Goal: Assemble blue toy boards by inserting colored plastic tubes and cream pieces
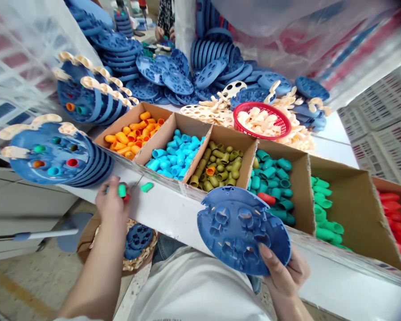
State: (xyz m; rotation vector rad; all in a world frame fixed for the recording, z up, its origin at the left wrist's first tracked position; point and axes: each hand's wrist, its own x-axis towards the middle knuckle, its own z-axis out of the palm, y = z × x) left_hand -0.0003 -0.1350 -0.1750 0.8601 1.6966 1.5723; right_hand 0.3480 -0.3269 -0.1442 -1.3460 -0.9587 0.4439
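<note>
My right hand (285, 267) grips a round blue plastic disc (234, 236) by its lower right edge, thumb on the face with the moulded sockets. The disc is tilted in front of the cardboard bins. Over on the left, my left hand (110, 203) is closed around small plastic caps; a green cap (122, 191) and part of a red cap (126, 197) show at its fingers. Close by, one loose green cap (147, 187) lies on the white table (167, 209). Beside that hand stands a stack of blue discs (63, 156) with cream pieces and coloured caps fitted.
A row of cardboard bins (284, 154) holds orange, light blue, olive, teal, green and red caps. Behind it are a red basket (262, 133) of cream pieces and piled blue discs (177, 82). A box (87, 240) stands below. Another person's hands (165, 33) show far back.
</note>
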